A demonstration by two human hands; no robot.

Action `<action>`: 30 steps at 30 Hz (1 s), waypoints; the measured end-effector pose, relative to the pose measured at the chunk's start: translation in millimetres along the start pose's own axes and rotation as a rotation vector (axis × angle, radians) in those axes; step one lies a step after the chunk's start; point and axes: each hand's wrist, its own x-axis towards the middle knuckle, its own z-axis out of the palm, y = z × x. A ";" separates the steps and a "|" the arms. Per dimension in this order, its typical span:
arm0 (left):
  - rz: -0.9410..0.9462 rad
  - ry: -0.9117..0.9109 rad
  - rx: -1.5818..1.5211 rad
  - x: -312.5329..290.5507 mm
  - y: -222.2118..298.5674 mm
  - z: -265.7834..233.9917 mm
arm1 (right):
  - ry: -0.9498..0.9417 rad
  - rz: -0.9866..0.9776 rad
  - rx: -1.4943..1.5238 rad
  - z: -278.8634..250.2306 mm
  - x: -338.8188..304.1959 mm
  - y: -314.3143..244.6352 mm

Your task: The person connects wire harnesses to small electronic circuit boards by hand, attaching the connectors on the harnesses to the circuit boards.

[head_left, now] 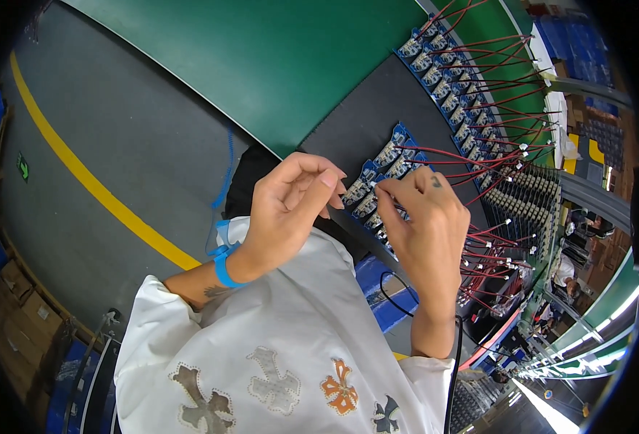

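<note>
My left hand (290,210), a blue wrist strap (224,266) on its wrist, hovers beside the near end of a group of blue circuit boards (386,156). Its fingers are loosely curled and the thumb stands apart, with nothing visible between them. Over the same boards, my right hand (428,220) pinches thumb and forefinger together. A tiny whitish bit shows at those fingertips, too small to name. The right hand hides part of the boards. Red and dark wires (442,153) run rightward from the boards.
Several more wired boards (449,79) stand in rows on the dark mat (377,98) at the back right. A green tabletop (261,65) lies beyond my left hand. Loose red wires with white plugs (489,253) gather right of my right hand. A yellow line (102,184) crosses the floor.
</note>
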 end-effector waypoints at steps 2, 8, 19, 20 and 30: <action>-0.012 -0.008 0.017 -1.1 -0.4 -1.3 | -0.127 -0.009 -0.048 2.6 1.4 -1.4; -0.003 -0.010 0.060 -2.7 -2.7 -0.3 | -0.172 -0.047 -0.035 8.8 3.8 -0.8; 0.677 -0.096 1.161 4.2 -14.2 -7.3 | -0.298 -0.179 -0.232 10.6 19.4 -14.7; 0.681 -0.092 1.164 4.2 -14.6 -7.2 | -0.308 -0.220 -0.256 11.9 20.8 -14.8; 0.672 -0.112 1.157 9.2 -10.3 -4.7 | -0.379 -0.251 -0.230 10.4 22.6 -11.0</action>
